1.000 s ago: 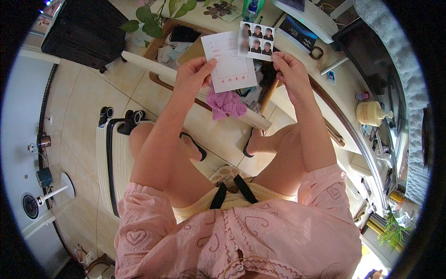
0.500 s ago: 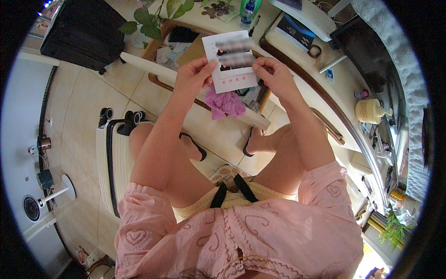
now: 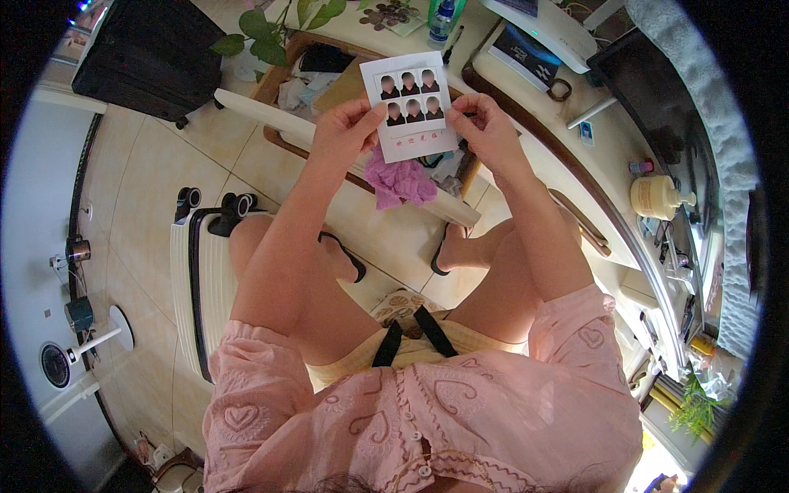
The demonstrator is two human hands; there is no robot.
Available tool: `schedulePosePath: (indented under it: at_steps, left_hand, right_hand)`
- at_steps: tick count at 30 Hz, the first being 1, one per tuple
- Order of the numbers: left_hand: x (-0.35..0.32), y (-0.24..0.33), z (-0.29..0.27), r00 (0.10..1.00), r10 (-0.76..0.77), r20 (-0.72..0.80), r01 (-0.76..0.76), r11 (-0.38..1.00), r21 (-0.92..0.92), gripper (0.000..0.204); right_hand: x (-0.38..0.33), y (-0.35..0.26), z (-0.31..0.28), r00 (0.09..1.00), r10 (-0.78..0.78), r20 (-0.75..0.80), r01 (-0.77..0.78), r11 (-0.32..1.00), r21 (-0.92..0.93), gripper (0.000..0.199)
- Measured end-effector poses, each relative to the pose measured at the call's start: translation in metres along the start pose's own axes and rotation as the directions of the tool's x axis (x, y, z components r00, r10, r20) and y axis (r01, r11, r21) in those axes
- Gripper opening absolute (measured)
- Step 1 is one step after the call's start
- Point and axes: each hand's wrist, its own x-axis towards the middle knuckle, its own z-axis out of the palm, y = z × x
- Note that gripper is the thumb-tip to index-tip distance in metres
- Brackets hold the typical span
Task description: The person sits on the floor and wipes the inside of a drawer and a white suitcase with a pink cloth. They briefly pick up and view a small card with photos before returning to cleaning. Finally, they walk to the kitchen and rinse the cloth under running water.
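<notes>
Both my hands hold up a white paper photo envelope (image 3: pixel 411 153) with red printing along its lower part. A sheet of ID photos (image 3: pixel 411 98) lies against its face, showing several small portraits in rows. My left hand (image 3: pixel 346 131) pinches the left edge between thumb and fingers. At the right edge, my right hand (image 3: pixel 485 130) grips it the same way. Beneath is a pulled-out drawer (image 3: pixel 454 210) with bags and papers inside. A crumpled purple cloth (image 3: pixel 400 182) hangs over the drawer's front, below the envelope.
A cream suitcase (image 3: pixel 184 287) stands by my left leg, a black case (image 3: pixel 148 62) farther left. On the desk are coins (image 3: pixel 386 15), a blue bottle (image 3: pixel 441 20), a white router (image 3: pixel 546 34), a monitor (image 3: pixel 657 107) and a cream pump bottle (image 3: pixel 655 197). Plant leaves (image 3: pixel 259 37) overhang the drawer.
The envelope and photo sheet have shifted very slightly and stay in both hands. My grip looks the same.
</notes>
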Motion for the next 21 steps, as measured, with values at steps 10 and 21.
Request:
schedulePosePath:
  at_steps: [10,21]
  left_hand:
    - [0.0031,-0.0022,-0.0021,1.0,0.005,-0.021,-0.005,1.0,0.01,0.018]
    - [0.0007,-0.0008,0.0004,1.0,-0.005,-0.024,0.006,0.999,0.054,0.018]
  right_hand:
    - [-0.0028,-0.0054,0.0007,0.987,0.075,0.141,-0.084,0.995,0.06,0.022]
    - [-0.0024,-0.0007,0.0001,0.993,0.018,0.116,-0.022,0.999,0.034,0.021]
